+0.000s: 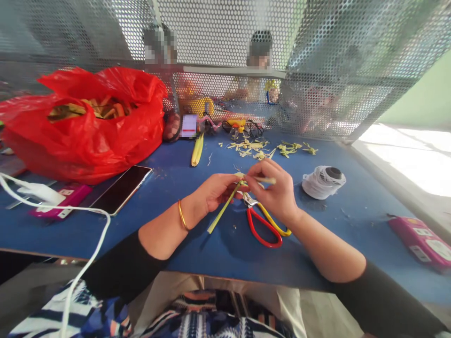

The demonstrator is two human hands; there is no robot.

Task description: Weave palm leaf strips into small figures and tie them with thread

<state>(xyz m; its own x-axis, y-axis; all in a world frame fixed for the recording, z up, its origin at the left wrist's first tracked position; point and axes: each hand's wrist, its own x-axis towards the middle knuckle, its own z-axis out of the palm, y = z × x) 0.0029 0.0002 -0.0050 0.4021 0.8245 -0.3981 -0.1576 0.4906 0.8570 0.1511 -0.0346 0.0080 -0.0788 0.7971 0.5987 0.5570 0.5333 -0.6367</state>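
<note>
Close together above the blue table (197, 253), my two hands work at the same spot. My left hand (220, 190), with a gold bangle at the wrist, is closed on a pale green strip (225, 210) that looks like leaf or husk and hangs down to the left. The thumb and fingers of my right hand (273, 190) are pinched together at the strip's upper end. A thin pale stick-like piece (267, 180) pokes out over the right hand's fingers. Scissors (265, 228) with one red and one yellow handle lie beneath, their blades partly hidden.
A red plastic bag (116, 145) of dry husk-like pieces stands at left, near a phone (121, 190) and white cable (104, 244). Husk scraps (252, 149) and a yellow husk bundle (198, 150) lie ahead, a white thread spool (323, 182) at right. Perforated metal mesh (225, 37) borders the back.
</note>
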